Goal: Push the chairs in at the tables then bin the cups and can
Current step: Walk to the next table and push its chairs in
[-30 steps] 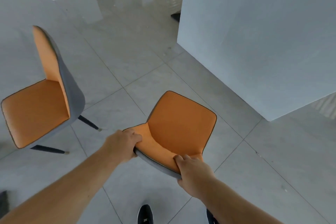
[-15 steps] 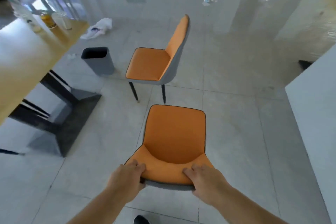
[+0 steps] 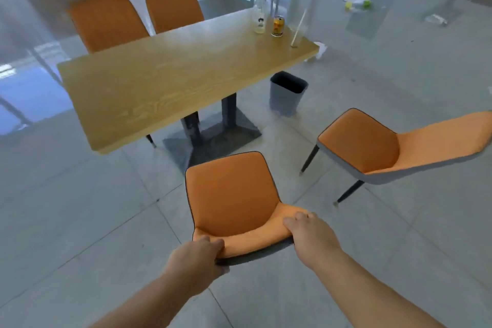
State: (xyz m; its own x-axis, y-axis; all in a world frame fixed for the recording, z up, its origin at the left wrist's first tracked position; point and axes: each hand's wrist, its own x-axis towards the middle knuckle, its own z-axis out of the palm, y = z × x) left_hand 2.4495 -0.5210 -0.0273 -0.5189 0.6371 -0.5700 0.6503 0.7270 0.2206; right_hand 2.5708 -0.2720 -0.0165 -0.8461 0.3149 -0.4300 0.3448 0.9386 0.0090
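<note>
Our left hand (image 3: 195, 257) and right hand (image 3: 310, 238) gripped the near chair (image 3: 234, 194) by its backrest, its legs hidden from us. It faced the desk (image 3: 165, 72), newly ahead. The can (image 3: 277, 26) stood at the far corner beside blurred cups (image 3: 296, 33), bin (image 3: 287, 93) below; the second chair (image 3: 372, 146) was cut off at right.

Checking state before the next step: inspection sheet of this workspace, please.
Surface: wooden table, mostly bare, drinks at far right end.
Job's things: held chair short of the table; second chair out to the right; two chairs pushed in at far side; can, bottle, clear cup with straw on the table; grey bin beside it.
Clutter: litter on the floor beyond.
Grippers: left hand and right hand grip the held chair's backrest.
Cables: nothing seen.
Surroundings: glossy tiled floor.
</note>
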